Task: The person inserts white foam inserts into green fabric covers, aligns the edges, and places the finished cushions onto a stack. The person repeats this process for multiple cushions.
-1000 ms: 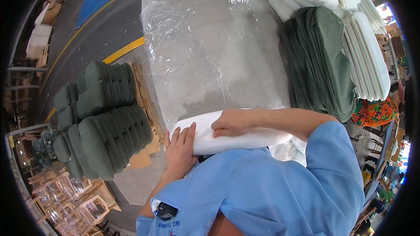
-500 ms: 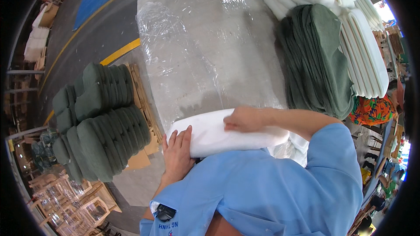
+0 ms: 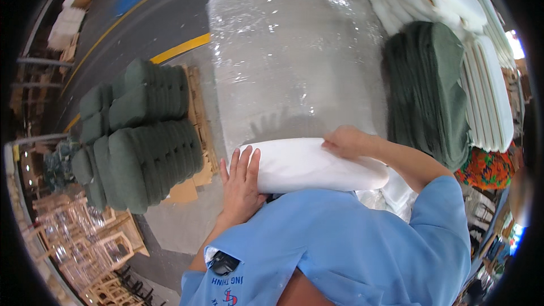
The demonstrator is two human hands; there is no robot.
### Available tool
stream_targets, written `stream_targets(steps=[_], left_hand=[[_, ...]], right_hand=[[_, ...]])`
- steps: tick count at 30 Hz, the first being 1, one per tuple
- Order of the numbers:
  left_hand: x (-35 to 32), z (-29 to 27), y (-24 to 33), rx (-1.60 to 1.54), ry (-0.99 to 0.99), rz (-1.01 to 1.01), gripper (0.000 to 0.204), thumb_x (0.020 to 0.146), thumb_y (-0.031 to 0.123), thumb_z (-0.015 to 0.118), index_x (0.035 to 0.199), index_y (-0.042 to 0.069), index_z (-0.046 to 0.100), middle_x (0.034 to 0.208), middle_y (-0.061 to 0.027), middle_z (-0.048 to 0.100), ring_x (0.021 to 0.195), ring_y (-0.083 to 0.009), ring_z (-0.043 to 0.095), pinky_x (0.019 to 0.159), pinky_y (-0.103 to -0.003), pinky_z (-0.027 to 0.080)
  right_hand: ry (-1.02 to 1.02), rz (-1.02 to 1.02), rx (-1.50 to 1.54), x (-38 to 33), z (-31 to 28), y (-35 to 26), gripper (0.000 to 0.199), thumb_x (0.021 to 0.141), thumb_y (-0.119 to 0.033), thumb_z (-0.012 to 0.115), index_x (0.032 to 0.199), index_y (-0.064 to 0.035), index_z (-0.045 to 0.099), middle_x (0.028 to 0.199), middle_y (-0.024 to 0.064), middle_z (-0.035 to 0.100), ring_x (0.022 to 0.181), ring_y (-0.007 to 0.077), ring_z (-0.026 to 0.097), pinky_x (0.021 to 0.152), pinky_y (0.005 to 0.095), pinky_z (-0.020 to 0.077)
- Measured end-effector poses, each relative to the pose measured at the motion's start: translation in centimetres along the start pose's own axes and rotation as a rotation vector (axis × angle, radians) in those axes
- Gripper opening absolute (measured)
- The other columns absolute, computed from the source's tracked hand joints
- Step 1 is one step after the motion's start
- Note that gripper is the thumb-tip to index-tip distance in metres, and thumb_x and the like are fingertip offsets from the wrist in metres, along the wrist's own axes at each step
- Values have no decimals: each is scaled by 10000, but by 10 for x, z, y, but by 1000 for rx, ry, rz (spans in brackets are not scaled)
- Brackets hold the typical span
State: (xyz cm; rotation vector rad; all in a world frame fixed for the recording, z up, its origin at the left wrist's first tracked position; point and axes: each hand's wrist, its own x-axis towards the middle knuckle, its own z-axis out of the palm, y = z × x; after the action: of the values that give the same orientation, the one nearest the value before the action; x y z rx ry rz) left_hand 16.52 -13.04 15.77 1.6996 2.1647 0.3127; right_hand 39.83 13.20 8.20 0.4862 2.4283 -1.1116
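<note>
Close in front of my body lies a white padded cushion (image 3: 317,165), long and rounded at its ends. My left hand (image 3: 242,184) rests against its left end, fingers stretched out and a little apart. At the cushion's far edge, my right hand (image 3: 347,143) has its fingers closed in a pinch on the white surface. The fingertips of that hand are partly hidden. Beyond the cushion spreads a worktop covered in shiny clear plastic film (image 3: 294,62), with a hand's shadow on it.
Dark green cushion pieces (image 3: 428,90) stand stacked at the right, beside white foam pads (image 3: 490,90). More green cushions (image 3: 150,158) fill a pallet (image 3: 201,113) on the left. Wooden frames (image 3: 85,243) lie at lower left. A yellow line (image 3: 181,48) crosses the floor.
The right hand has gone from a blurred fist over the cushion to a pinch at its far edge. Another person's hand at the top is out of sight. The whole view has shifted.
</note>
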Motion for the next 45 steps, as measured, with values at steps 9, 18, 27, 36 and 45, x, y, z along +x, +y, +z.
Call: stream_targets(steps=[9,18,27,36,45], left_hand=[[-21,18,-8,-119,98,-167,1281,647,200,966,1659,10,203,1659,-229,345,1574,-488,246,1267,-680,124],[-20,17,-6,-165,125,-147,1298,652,146,960,1657,-16,155,1631,-273,373,1554,-492,303,1275,-657,143],[-26,27,-10,-190,170,-158,1341,632,155,975,1664,13,129,1679,-275,293,1556,-487,294,1271,-668,160],[-18,31,-13,-192,163,-138,1334,603,167,984,1652,0,177,1681,-265,301,1553,-483,297,1271,-663,157],[-4,19,-7,-137,70,-101,1204,635,145,917,1632,0,257,1630,-249,387,1534,-463,337,1279,-638,156]], right_hand=[[-226,-356,-74,71,-17,-151,406,1089,-440,517,1066,-80,703,993,213,742,969,429,697,860,543,516],[-34,-221,14,129,30,-68,354,1091,-369,532,1060,-64,708,1011,224,730,974,468,673,867,538,512],[-238,-390,65,112,6,-151,436,1074,-405,511,1178,-41,728,1128,245,745,1067,455,694,936,532,532],[-131,153,544,94,-26,-52,329,1051,-348,610,1098,-28,670,1022,234,731,948,419,701,834,507,530],[42,-118,-124,46,11,47,152,1002,-209,648,1042,-66,678,1052,183,745,1003,386,710,845,478,534]])
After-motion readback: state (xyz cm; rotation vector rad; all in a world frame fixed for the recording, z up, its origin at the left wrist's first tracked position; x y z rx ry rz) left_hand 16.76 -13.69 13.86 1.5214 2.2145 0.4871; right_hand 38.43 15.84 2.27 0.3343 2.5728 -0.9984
